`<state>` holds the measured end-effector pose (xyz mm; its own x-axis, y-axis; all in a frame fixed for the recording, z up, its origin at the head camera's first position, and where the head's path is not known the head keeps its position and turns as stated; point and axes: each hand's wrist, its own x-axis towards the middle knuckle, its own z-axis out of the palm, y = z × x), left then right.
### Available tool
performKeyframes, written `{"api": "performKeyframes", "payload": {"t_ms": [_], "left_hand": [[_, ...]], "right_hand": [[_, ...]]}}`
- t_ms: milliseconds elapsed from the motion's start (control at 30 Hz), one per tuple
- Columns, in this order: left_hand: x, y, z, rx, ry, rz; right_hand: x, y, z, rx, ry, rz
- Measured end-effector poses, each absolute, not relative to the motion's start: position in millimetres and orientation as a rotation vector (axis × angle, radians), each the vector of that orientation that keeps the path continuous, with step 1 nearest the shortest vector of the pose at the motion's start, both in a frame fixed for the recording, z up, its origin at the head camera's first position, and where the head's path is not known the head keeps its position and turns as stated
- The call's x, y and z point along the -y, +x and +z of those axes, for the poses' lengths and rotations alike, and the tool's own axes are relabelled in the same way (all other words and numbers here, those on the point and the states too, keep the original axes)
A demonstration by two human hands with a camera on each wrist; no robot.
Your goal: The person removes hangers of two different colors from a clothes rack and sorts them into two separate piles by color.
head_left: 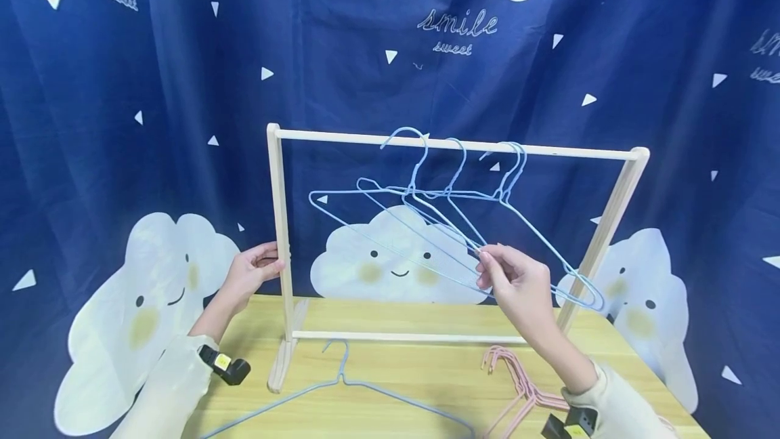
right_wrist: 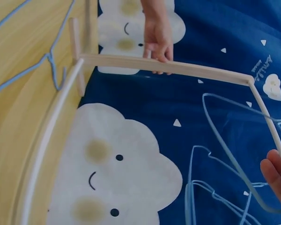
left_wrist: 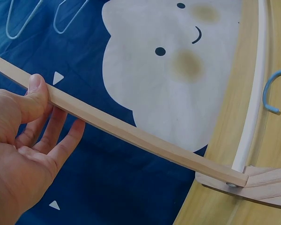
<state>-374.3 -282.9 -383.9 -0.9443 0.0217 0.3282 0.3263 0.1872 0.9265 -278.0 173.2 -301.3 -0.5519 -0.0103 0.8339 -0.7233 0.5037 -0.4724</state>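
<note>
The left post of the wooden rack [head_left: 282, 236] is gripped by the left hand [head_left: 250, 275], thumb in front and fingers curled behind, apparently to steady the frame. Several blue hangers [head_left: 426, 222] are hooked over the top rail; the lower wire of one is pinched between the fingertips of the right hand [head_left: 514, 283], seemingly to guide it along the rail. Another blue hanger [head_left: 341, 385] lies flat on the yellow wooden bench [head_left: 426, 371], and pink hangers [head_left: 518, 391] are stacked further right. A dark blue cloud-printed curtain [head_left: 122, 120] is hung behind.
</note>
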Motion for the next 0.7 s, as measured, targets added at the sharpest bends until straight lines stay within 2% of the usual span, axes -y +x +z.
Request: {"api": "performKeyframes", "payload": {"t_ms": [700], "left_hand": [[283, -376, -384, 2.224, -0.337, -1.827]], "right_hand": [[-199, -267, -364, 2.03, 0.796, 1.198]]}}
